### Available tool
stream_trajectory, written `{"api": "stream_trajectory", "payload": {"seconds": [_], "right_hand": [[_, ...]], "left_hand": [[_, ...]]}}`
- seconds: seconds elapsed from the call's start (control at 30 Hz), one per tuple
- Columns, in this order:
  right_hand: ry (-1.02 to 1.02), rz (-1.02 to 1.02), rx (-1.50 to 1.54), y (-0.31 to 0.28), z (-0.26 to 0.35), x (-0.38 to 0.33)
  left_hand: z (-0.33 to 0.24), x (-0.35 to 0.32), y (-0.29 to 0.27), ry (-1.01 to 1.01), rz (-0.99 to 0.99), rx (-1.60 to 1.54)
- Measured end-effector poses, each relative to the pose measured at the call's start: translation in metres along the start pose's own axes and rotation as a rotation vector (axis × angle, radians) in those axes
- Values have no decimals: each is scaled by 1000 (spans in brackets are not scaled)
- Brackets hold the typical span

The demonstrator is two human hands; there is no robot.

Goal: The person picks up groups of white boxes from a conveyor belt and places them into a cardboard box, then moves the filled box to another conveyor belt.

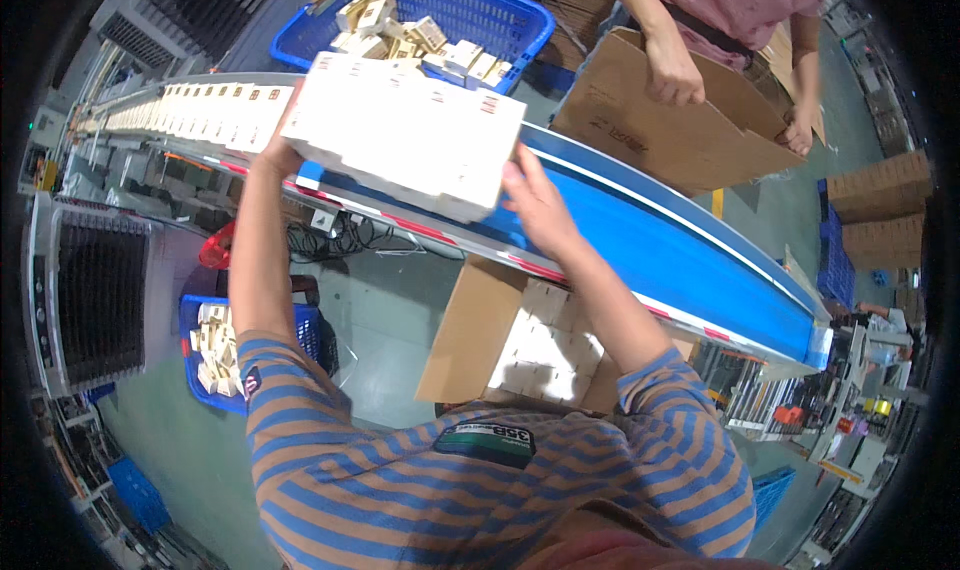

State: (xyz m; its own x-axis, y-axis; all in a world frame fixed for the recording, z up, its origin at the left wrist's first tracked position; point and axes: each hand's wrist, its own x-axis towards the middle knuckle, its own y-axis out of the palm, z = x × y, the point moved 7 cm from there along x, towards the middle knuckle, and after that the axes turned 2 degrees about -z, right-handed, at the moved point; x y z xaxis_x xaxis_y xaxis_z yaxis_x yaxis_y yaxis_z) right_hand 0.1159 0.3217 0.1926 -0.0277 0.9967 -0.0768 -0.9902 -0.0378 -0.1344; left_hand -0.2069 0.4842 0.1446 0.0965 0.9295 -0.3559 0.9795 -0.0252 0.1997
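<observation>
Between both hands I hold a block of small white boxes, pressed together in rows above the blue conveyor belt. My left hand grips the block's left end, its fingers partly hidden behind it. At the right end, my right hand presses against the side with its fingers. A long row of similar white boxes stands on the belt to the left. Below the belt, in front of my body, an open cardboard carton holds several white boxes packed in rows.
Behind the belt sits a blue basket of loose boxes. A smaller blue basket with loose boxes is at lower left. Across the belt, a co-worker's hands hold a brown carton. Stacked cartons stand at far right.
</observation>
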Motion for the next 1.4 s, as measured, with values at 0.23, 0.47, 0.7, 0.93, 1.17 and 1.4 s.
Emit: {"api": "stream_trajectory", "payload": {"seconds": [0.23, 0.47, 0.7, 0.93, 1.17, 1.4], "right_hand": [[2, -225, 462, -140, -94, -65], [155, -479, 439, -201, -17, -171], [208, -232, 164, -183, -50, -345], [364, 270, -756, -157, -151, -336], [45, -267, -842, -148, -126, -251], [187, 175, -823, -128, -176, -257]], "left_hand": [[79, -46, 189, -11, 392, 122], [78, -144, 264, 140, 462, 81], [180, -297, 234, -365, 546, 228], [299, -270, 175, -177, 692, 1424], [231, -278, 321, 760, 637, 1337], [254, -280, 303, 425, 931, 1435]]}}
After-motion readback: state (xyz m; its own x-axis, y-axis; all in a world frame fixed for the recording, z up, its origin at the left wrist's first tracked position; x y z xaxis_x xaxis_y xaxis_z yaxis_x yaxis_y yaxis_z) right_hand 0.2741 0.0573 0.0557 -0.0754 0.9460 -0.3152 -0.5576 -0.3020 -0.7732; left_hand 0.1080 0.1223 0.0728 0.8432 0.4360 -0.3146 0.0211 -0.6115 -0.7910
